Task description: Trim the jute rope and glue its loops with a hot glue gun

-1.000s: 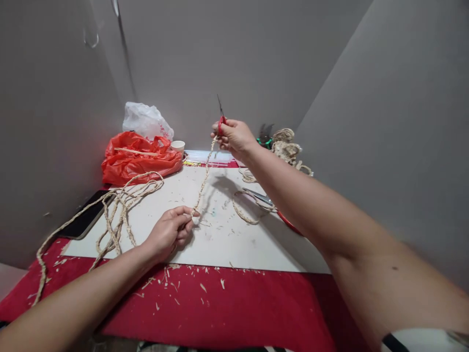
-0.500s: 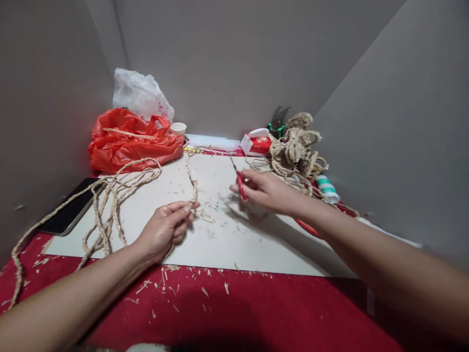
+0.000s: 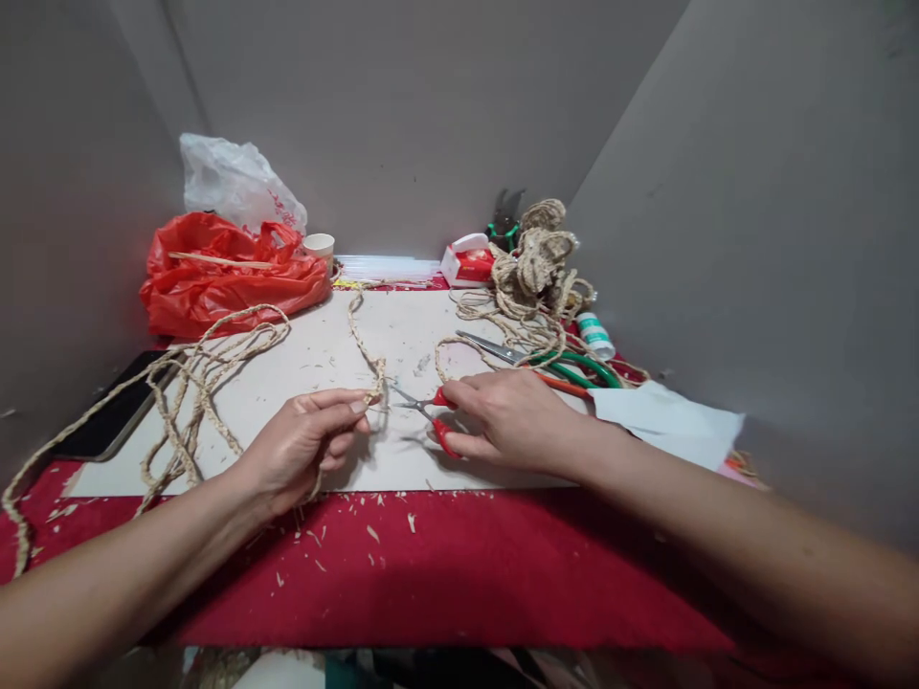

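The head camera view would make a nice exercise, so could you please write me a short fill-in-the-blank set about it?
The left hand pinches the braided cord between its fingers and its ____. In the right hand, the small scissors have their blades ____. The white board lies on a cloth coloured ____. The dark phone lies towards the ____ side of the picture.

Missing words: thumb; open; red; left.

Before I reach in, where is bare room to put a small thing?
The red cloth in front of the white board, right of most pale scraps; also the board's far part, between held braid and bundled rope. Crowded: left, loose rope; right, bundled rope, large scissors.
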{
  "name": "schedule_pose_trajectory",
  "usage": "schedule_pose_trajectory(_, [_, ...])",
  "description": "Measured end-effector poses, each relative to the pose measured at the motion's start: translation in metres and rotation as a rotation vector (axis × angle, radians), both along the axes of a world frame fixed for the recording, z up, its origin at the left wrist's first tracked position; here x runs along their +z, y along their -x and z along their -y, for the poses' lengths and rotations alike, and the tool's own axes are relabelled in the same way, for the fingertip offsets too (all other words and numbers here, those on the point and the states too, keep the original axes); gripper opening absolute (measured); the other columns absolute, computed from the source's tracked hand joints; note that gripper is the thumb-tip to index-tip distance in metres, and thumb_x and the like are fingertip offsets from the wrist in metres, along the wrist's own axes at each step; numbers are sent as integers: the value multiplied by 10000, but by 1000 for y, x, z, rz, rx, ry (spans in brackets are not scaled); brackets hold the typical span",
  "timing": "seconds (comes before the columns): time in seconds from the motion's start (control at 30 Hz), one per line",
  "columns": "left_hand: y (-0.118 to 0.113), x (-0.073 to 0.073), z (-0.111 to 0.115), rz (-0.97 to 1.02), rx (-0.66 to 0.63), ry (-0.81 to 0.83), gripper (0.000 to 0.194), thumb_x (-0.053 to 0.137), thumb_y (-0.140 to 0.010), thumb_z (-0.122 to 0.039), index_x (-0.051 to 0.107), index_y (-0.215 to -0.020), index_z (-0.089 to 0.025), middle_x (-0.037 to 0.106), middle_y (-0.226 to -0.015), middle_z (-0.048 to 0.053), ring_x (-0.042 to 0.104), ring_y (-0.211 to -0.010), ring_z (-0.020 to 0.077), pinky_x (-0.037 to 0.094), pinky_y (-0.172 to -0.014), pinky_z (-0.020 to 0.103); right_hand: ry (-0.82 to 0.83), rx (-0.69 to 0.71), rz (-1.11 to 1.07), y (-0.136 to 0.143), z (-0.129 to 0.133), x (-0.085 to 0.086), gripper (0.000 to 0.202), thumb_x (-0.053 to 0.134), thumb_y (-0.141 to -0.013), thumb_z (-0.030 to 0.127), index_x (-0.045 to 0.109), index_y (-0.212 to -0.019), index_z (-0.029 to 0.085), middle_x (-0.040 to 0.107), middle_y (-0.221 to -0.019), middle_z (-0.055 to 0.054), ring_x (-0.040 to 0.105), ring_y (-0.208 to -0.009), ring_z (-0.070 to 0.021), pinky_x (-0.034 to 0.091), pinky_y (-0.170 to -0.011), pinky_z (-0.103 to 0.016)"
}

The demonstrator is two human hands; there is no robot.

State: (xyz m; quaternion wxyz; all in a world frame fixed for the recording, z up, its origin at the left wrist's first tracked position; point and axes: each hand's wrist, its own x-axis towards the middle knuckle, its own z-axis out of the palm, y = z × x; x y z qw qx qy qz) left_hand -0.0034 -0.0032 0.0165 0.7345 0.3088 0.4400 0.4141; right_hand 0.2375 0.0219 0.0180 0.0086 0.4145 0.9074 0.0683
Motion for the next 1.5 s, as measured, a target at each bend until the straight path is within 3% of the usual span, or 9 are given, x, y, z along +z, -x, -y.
schedule_pose_trajectory(0.13, [-8,0,-1,-40,-53,25,174,757,-688,-156,708,-844,-97,620,-607,7,365,-376,7,212,-337,122,-36,4,0,4,5,-2,356,455,-891,481,600,-910,156,681,-799,-98,610,-697,-206,249,-584,-294])
schedule_pose_trajectory(0.47, [-10,-28,-3,-19,-126,24,126,733,-732,-189,719,-835,-118,634,-628,1,383,-378,11,280,-361,145,1,17,-79,12,2,-27,353,477,-858,462,633,-874,145,672,-733,-83,572,-630,-182,215,-564,-292])
schedule_pose_trajectory(0.73, [-8,-23,-9,-16,-89,32,85,720,-722,-168,721,-776,-103,639,-619,17,409,-389,31,325,-358,167,-55,-7,-56,4,2,-23,388,488,-824,503,639,-848,146,647,-705,-86,555,-618,-186,179,-550,-293])
schedule_pose_trajectory(0.93, [-9,-25,-8,-56,-109,-10,139,718,-721,-165,737,-848,-113,663,-644,28,434,-387,41,337,-357,165,-51,-24,-50,5,2,-26,430,469,-841,532,663,-861,149,651,-680,-88,548,-585,-185,152,-542,-298])
schedule_pose_trajectory(1.1, [-11,-24,-7,-77,-127,-19,52,694,-740,-148,728,-743,-110,643,-591,21,426,-377,41,341,-360,166,-15,-18,-58,7,5,-25,407,476,-847,510,691,-884,167,670,-674,-77,562,-584,-186,139,-541,-296])
schedule_pose_trajectory(1.2, [-11,-23,-6,-82,-137,-26,106,674,-757,-145,710,-666,-106,633,-563,25,425,-372,38,333,-364,164,-4,-43,-42,8,7,-22,416,474,-846,510,703,-844,163,667,-645,-79,554,-569,-179,137,-539,-291])
schedule_pose_trajectory(1.5, [-11,-23,-4,-114,-99,-33,48,709,-700,-144,714,-675,-102,653,-609,40,436,-386,44,324,-374,177,89,-16,-21,7,13,-16,360,510,-846,463,697,-748,171,661,-633,-59,556,-577,-155,152,-539,-292])
